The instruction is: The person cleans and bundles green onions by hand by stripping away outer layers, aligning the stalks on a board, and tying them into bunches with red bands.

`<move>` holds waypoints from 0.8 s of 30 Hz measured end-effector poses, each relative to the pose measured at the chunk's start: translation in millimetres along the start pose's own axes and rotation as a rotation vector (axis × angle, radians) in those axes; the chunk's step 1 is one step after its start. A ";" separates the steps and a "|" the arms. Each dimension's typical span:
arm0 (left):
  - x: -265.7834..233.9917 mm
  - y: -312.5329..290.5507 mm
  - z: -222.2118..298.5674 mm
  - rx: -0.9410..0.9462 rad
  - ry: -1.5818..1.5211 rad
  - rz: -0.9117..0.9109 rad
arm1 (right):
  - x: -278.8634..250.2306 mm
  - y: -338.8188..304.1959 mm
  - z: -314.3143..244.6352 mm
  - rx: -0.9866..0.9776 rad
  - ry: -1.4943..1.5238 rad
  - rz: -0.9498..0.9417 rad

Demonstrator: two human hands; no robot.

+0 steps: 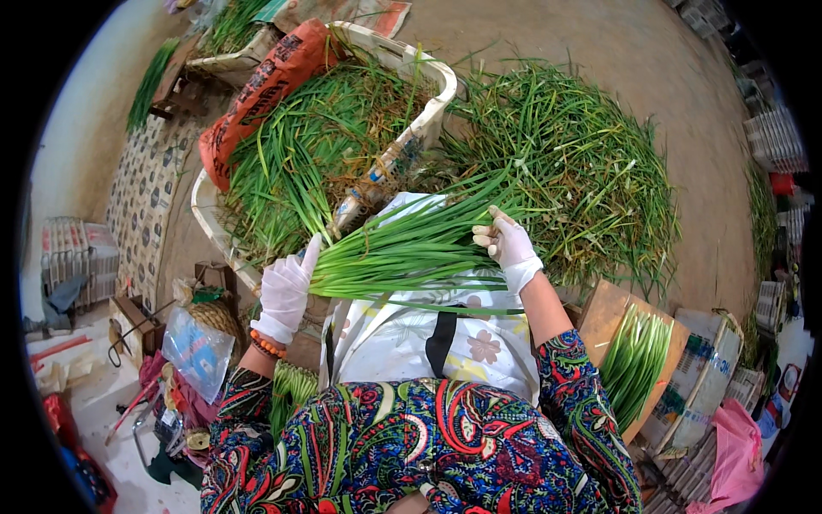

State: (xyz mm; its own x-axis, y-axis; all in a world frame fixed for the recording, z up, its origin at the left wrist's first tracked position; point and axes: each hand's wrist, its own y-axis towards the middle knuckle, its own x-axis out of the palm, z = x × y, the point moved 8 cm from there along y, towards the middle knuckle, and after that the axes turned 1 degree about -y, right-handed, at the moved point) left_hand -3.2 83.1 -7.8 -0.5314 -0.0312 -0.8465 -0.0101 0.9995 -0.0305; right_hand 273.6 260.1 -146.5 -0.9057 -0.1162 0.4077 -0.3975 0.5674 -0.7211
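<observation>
My left hand [284,293], in a white glove, is closed round the pale stem ends of a bunch of green chives [402,248]. The long leaves fan out to the right above my lap. At the leaf-tip side is my gloved right hand [511,248], its fingers curled in and pressed together; whatever they pinch is too small to make out. Under the bunch, a white flowered apron [411,347] covers my lap. A white crate [449,81] full of loose chives [300,146] stands ahead, with an orange sack [265,94] draped over its left side.
A big heap of loose green and yellowed leaves [565,171] lies on the floor at the right. Sorted chives [635,364] rest on a wooden board [599,321] by my right elbow. Another bundle [291,390] sits beside my left forearm. A clear plastic bag [197,351] lies at the left.
</observation>
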 end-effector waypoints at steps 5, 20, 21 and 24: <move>1.0 -1.6 1.5 -0.001 0.035 0.012 | 32.1 -8.1 20.3 0.161 0.073 -0.182; -1.5 4.0 6.8 0.023 0.029 0.017 | 69.9 -28.8 21.6 0.414 0.980 -0.731; -5.1 5.1 8.0 0.040 0.033 0.025 | 67.3 -29.5 16.3 0.357 0.870 -0.818; 0.6 1.5 7.2 0.055 0.009 0.020 | 44.4 -35.0 -28.7 -0.230 -0.154 0.009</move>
State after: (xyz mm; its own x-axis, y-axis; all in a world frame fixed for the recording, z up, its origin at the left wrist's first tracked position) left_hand 2.6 84.5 -12.2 -0.5388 -0.0113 -0.8423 0.0467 0.9980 -0.0433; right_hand 251.5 258.4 -87.0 -0.9277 -0.2227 0.2996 -0.3614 0.7372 -0.5710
